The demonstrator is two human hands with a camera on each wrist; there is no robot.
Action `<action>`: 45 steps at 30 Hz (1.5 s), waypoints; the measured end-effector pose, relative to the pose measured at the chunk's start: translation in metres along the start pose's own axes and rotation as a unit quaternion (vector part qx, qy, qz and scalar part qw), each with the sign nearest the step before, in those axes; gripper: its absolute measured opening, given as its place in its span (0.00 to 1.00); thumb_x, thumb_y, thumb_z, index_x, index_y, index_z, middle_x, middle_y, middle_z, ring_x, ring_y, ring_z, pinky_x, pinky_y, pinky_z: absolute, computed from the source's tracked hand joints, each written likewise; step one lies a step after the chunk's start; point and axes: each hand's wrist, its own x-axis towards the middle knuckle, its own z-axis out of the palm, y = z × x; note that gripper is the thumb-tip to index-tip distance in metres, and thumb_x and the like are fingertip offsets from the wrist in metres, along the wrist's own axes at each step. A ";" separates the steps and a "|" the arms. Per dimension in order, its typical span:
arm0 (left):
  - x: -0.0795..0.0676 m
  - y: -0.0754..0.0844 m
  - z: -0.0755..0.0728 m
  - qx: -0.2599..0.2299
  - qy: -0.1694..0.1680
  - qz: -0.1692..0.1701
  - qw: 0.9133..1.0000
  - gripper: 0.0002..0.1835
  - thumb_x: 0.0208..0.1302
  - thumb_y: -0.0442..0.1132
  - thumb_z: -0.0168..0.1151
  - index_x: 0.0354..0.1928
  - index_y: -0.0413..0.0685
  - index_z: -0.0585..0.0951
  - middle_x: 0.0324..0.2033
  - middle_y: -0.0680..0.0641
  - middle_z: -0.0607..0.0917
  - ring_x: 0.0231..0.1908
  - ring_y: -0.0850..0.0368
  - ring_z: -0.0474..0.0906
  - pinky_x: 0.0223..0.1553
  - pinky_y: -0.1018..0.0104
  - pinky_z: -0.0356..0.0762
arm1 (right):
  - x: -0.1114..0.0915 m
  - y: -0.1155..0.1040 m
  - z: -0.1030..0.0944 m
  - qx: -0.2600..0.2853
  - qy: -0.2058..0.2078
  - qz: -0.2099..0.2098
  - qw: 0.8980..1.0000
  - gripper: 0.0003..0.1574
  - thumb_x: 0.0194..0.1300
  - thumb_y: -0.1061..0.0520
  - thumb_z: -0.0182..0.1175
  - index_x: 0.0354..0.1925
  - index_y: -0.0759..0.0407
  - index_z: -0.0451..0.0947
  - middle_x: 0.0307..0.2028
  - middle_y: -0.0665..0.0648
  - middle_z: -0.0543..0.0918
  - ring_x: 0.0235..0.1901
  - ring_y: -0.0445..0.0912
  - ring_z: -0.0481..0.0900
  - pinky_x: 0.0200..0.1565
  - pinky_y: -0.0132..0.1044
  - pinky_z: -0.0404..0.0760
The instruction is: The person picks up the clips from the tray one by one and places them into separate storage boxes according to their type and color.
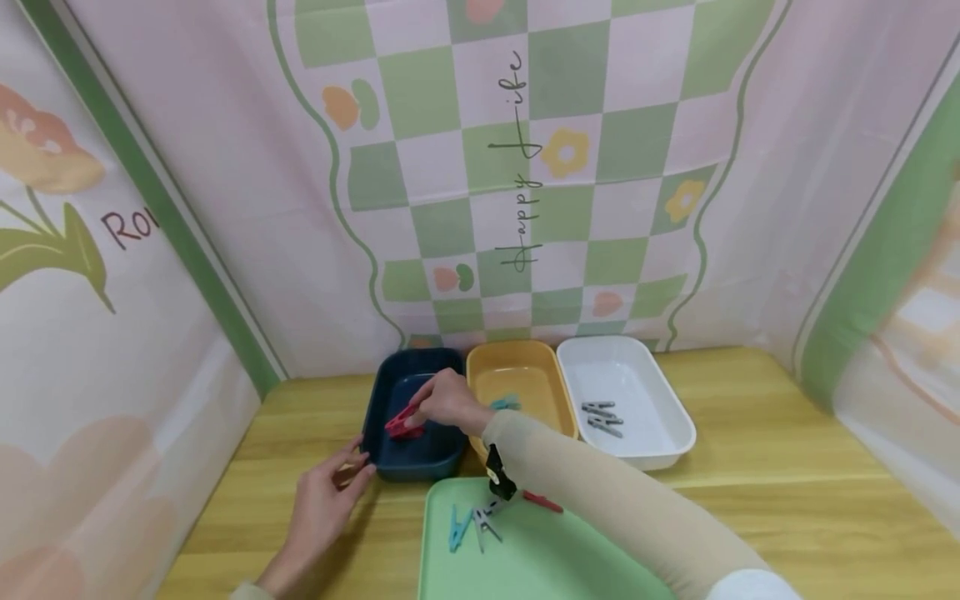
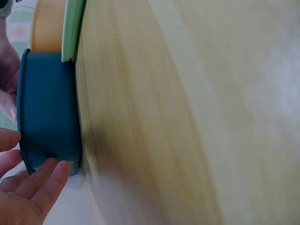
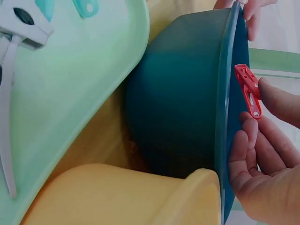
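My right hand [image 1: 448, 400] pinches a red clothespin [image 3: 248, 89] between thumb and fingers, over the inside of the dark blue bin [image 1: 450, 467]. In the head view, the red of the clothespin shows below the fingertips, against the bin's floor. At the bin's near left corner is my left hand [image 1: 324, 496], fingers fairly straight. The left wrist view shows its fingertips [image 2: 60, 169] against the outer wall and other fingers at the rim. Blue [image 1: 458, 529], grey [image 1: 483, 525] and red [image 1: 542, 502] clothespins lie on a green tray [image 1: 517, 567], partly behind my right forearm.
A yellow bin [image 1: 521, 357] stands right of the blue one, with a teal clothespin [image 1: 506, 402] inside. Beyond it a white bin [image 1: 678, 417] contains grey clothespins [image 1: 602, 418]. All stand on a wooden table [image 1: 757, 467] before a patterned cloth [image 1: 570, 217].
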 end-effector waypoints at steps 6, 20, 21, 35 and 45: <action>-0.001 -0.001 0.001 0.003 0.003 0.006 1.000 0.13 0.60 0.36 0.66 0.47 0.47 0.82 0.61 0.49 0.74 0.48 0.54 0.80 0.41 0.71 0.82 | -0.002 0.000 0.006 -0.020 0.007 0.020 1.000 0.14 0.40 0.57 0.79 0.28 0.55 0.86 0.30 0.48 0.82 0.35 0.44 0.75 0.40 0.37 0.80; 0.001 0.000 0.001 -0.004 0.003 0.004 1.000 0.11 0.60 0.36 0.66 0.46 0.48 0.82 0.61 0.49 0.74 0.48 0.53 0.80 0.41 0.71 0.82 | -0.002 -0.001 0.011 -0.042 0.009 0.028 0.999 0.13 0.37 0.54 0.80 0.23 0.53 0.86 0.25 0.45 0.82 0.34 0.42 0.75 0.37 0.33 0.79; 0.001 0.000 0.001 -0.005 0.004 0.007 1.000 0.11 0.60 0.36 0.67 0.45 0.48 0.82 0.60 0.49 0.75 0.48 0.53 0.80 0.41 0.71 0.82 | -0.002 -0.001 0.011 -0.043 0.009 0.029 0.999 0.13 0.36 0.55 0.81 0.23 0.53 0.86 0.25 0.45 0.82 0.34 0.41 0.75 0.36 0.32 0.79; 0.002 -0.003 0.002 -0.018 0.023 0.035 0.999 0.10 0.58 0.34 0.68 0.42 0.41 0.83 0.58 0.45 0.77 0.45 0.51 0.82 0.38 0.71 0.83 | -0.004 0.001 0.020 -0.051 0.002 0.023 0.998 0.10 0.39 0.58 0.79 0.17 0.54 0.85 0.19 0.46 0.82 0.27 0.42 0.76 0.25 0.31 0.78; 0.002 -0.002 0.002 -0.004 0.010 0.016 1.000 0.11 0.60 0.35 0.67 0.44 0.44 0.83 0.59 0.48 0.76 0.47 0.54 0.81 0.40 0.71 0.83 | 0.001 -0.002 0.013 -0.044 0.005 0.014 0.999 0.09 0.43 0.56 0.77 0.21 0.56 0.85 0.24 0.49 0.84 0.34 0.43 0.77 0.33 0.33 0.80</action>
